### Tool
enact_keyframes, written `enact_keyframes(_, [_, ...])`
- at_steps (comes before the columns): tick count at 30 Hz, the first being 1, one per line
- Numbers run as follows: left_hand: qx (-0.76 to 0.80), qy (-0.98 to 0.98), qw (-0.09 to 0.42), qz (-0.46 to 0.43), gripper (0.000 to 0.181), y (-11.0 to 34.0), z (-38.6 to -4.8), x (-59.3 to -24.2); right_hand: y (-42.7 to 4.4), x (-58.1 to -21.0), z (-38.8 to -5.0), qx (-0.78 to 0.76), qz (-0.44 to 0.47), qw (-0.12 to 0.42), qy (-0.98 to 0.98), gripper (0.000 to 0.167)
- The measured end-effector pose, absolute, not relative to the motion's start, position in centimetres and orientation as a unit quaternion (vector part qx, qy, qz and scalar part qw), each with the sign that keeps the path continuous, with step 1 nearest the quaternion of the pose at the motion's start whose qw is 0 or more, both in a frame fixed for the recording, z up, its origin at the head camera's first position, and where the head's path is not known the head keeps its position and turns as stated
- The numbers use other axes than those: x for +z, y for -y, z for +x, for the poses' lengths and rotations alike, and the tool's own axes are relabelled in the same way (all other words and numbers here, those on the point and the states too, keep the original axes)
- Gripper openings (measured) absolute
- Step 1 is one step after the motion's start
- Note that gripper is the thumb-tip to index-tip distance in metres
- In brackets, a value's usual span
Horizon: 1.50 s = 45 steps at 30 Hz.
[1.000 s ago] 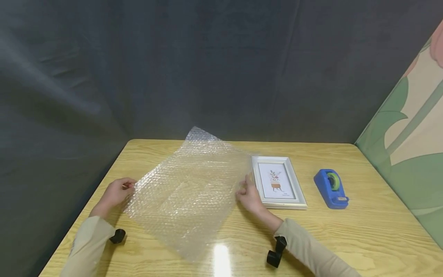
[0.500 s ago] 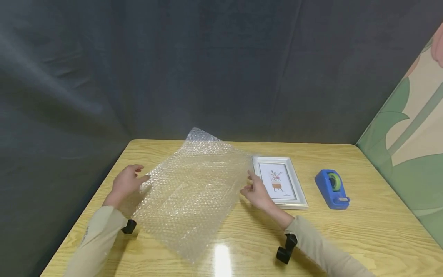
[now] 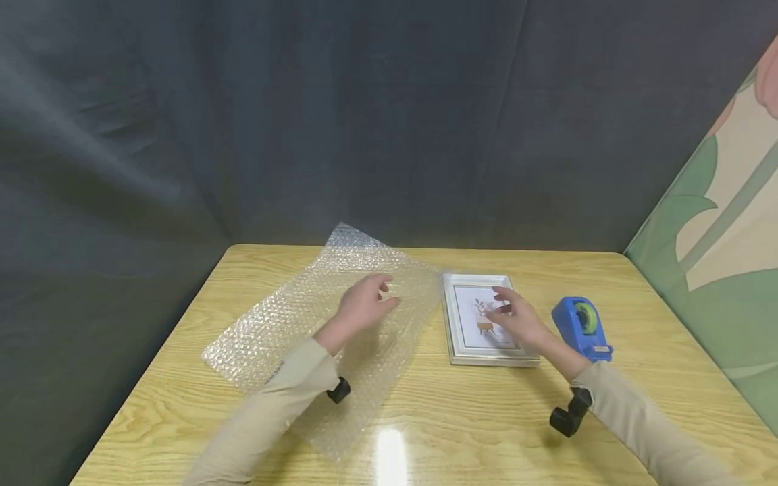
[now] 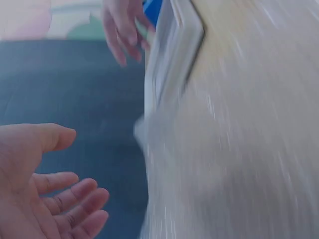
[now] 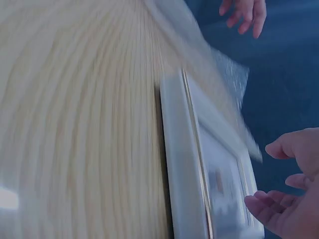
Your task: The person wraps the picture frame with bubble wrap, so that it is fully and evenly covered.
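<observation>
A clear bubble wrap sheet (image 3: 273, 324) lies turned cornerwise on the wooden table, its far corner raised at the back. Over its middle hovers my left hand (image 3: 360, 307), fingers loosely bent and holding nothing. A white picture frame (image 3: 464, 352) with a plant drawing lies face up just right of the sheet. My right hand (image 3: 521, 320) is above the frame's right part, fingers spread and empty. In the right wrist view the frame (image 5: 182, 164) is blurred beside the hand (image 5: 294, 194). The left wrist view shows the left palm (image 4: 45, 189) with nothing in it.
A blue tape dispenser (image 3: 571, 324) with a green roll stands right of the frame, close to my right forearm. A dark curtain (image 3: 389, 121) hangs behind the table (image 3: 644, 317). A patterned panel (image 3: 729, 236) borders the right side.
My left hand has left the sheet's left edge and moved right over its middle. My right hand has moved right from beside the frame to above it. The sheet's left corner lies flatter.
</observation>
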<state>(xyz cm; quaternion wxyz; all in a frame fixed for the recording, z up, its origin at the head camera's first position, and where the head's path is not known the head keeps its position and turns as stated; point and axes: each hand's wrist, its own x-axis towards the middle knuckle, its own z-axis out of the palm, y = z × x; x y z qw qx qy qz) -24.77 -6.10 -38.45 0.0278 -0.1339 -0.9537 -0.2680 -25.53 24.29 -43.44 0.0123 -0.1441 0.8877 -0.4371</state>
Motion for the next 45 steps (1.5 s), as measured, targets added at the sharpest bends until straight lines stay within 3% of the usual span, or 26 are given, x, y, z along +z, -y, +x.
enact_keyframes(6, [-0.272,0.951,-0.016,-0.148,0.046,0.7,-25.1,-40.1,-27.5,-44.0,-25.8,-0.38,-0.126,-0.015,-0.916,0.054])
enact_keyframes(15, [-0.265,0.953,-0.028,-0.146,0.025,-2.9,-25.0,-43.1,-28.6,-45.7,-25.9,-0.362,-0.11,-0.008,-0.926,0.06])
enact_keyframes(22, [-0.255,0.957,-0.022,-0.139,0.037,-4.1,-24.4,-44.6,-28.7,-46.6,-25.4,-0.362,-0.129,0.02,-0.923,0.051])
enact_keyframes(30, [-0.269,0.952,-0.036,-0.144,0.034,-5.1,-23.7,-45.6,-30.3,-46.6,-23.7,-0.385,-0.117,0.039,-0.915,0.052])
enact_keyframes(40, [-0.337,0.933,-0.057,-0.11,0.068,-6.3,-23.4,-46.4,-31.3,-46.7,-22.8,-0.382,-0.098,0.058,-0.917,0.073])
enact_keyframes(45, [-0.364,0.925,-0.055,-0.1,0.069,-6.8,-23.3,-46.4,-31.3,-46.8,-23.1,-0.363,-0.132,0.05,-0.921,0.066])
